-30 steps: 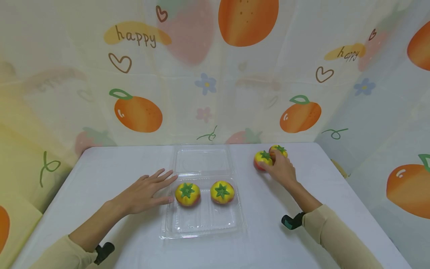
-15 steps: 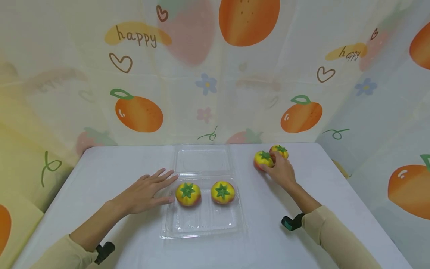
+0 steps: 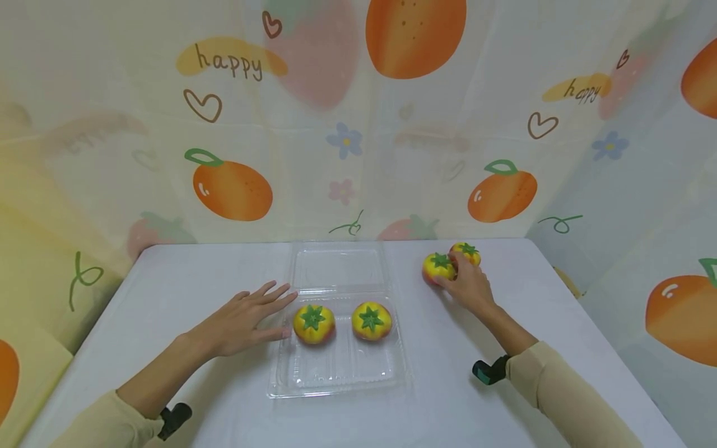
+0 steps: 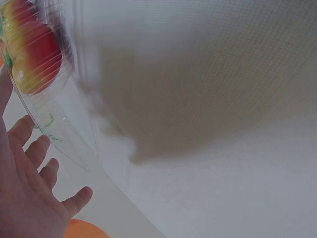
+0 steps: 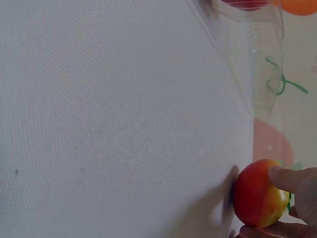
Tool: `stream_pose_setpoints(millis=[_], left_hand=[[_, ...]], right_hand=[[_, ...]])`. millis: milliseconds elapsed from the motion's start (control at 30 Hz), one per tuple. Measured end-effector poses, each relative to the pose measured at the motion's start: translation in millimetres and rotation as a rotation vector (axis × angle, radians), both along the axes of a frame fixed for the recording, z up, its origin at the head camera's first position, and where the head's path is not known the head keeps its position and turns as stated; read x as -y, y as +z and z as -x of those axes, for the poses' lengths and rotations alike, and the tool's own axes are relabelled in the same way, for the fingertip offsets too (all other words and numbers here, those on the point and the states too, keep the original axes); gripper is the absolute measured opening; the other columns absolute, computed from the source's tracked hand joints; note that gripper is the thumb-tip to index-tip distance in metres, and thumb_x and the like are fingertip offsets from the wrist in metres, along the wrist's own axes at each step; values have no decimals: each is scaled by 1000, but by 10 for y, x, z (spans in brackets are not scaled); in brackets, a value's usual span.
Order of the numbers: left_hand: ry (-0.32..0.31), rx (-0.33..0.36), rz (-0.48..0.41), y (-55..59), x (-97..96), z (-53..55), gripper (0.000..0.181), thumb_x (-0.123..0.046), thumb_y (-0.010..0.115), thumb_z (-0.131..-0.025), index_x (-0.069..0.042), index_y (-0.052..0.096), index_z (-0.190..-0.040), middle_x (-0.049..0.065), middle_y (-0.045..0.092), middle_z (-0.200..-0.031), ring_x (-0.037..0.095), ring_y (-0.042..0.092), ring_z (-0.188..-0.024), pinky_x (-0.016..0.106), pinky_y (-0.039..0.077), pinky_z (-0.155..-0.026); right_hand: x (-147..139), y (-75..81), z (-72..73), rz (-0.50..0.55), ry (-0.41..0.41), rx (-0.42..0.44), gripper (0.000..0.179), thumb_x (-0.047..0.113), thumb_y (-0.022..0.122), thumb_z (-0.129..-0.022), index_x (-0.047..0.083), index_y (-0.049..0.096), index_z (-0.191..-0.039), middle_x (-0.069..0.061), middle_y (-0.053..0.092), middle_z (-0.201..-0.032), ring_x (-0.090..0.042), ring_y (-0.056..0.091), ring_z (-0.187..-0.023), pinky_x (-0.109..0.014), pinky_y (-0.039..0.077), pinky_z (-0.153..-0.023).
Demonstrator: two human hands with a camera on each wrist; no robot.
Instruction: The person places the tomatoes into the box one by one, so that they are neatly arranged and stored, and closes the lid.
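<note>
My right hand (image 3: pixel 469 285) pinches a red-and-yellow toy fruit (image 3: pixel 438 266) with a green star-shaped leaf cap, at the table's back right. In the right wrist view, thumb and fingers lie on opposite sides of this held fruit (image 5: pixel 257 196). Just behind it sits a second such fruit (image 3: pixel 466 250), partly covered by the fingers. Two matching fruits, a left one (image 3: pixel 313 325) and a right one (image 3: pixel 371 321), sit side by side in a clear plastic clamshell box (image 3: pixel 336 391). With fingers spread, my left hand (image 3: pixel 241 323) is at the box's left edge; contact is unclear.
The box's clear lid (image 3: pixel 338 269) lies folded back towards the rear of the white-covered table (image 3: pixel 224 404). A fruit-printed cloth (image 3: pixel 414 186) hangs right behind the table's back edge and along both sides.
Hardly anything differs: the right hand and the fruit it pinches have stayed almost in place. The left hand and the box have not moved.
</note>
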State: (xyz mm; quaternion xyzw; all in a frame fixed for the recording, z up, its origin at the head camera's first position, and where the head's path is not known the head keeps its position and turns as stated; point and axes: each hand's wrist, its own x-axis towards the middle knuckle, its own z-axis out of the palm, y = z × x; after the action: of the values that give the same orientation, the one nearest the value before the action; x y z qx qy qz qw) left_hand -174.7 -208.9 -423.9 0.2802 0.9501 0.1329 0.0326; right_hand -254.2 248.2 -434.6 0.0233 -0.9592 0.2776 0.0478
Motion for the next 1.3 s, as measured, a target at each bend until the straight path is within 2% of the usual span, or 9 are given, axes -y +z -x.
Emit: stream_pose_setpoints(millis=[267, 567, 767, 967, 1200, 1300], left_hand=[[-3, -2, 2, 8, -3, -11, 76, -63, 50, -95, -19, 38, -155, 7, 34, -160, 40, 24, -148, 69, 27, -109], [-2, 2, 5, 28, -13, -27, 75, -62, 51, -95, -18, 38, -155, 7, 34, -160, 40, 24, -147, 69, 27, -109], [-2, 1, 9, 46, -19, -31, 74, -60, 52, -95, -19, 38, -155, 8, 34, -160, 40, 24, -147, 69, 27, -108], [-5, 3, 7, 38, -17, -23, 75, -61, 51, -95, -18, 38, -154, 9, 33, -160, 40, 24, -148, 69, 27, -109], [-10, -6, 10, 28, -10, -17, 74, -61, 51, -95, -18, 39, -154, 9, 34, -159, 40, 25, -147, 69, 28, -108], [-9, -4, 6, 27, -11, -16, 75, -61, 51, -95, -18, 39, -154, 9, 35, -159, 41, 25, -147, 69, 28, -108]], right_hand=[[-17, 62, -1, -37, 35, -16, 65, 27, 74, -89, -1, 46, -141, -25, 58, -133, -39, 58, -107, -58, 47, -94], [72, 159, -49, -21, 81, -49, 58, 25, 79, -86, -4, 56, -131, -22, 65, -117, -36, 61, -98, -52, 52, -87], [144, 239, -110, -30, 118, -87, 57, 26, 81, -84, -4, 59, -128, -21, 66, -118, -37, 64, -99, -51, 54, -85], [226, 323, -154, -19, 192, -142, 55, 21, 80, -85, -4, 59, -129, -21, 66, -122, -37, 68, -99, -50, 55, -86], [424, 523, -234, -45, 243, -161, 59, 26, 82, -84, 0, 59, -132, -17, 66, -126, -36, 68, -101, -53, 52, -90], [520, 595, -277, -32, 281, -165, 59, 27, 82, -84, 0, 60, -132, -16, 66, -128, -34, 68, -103, -50, 55, -88]])
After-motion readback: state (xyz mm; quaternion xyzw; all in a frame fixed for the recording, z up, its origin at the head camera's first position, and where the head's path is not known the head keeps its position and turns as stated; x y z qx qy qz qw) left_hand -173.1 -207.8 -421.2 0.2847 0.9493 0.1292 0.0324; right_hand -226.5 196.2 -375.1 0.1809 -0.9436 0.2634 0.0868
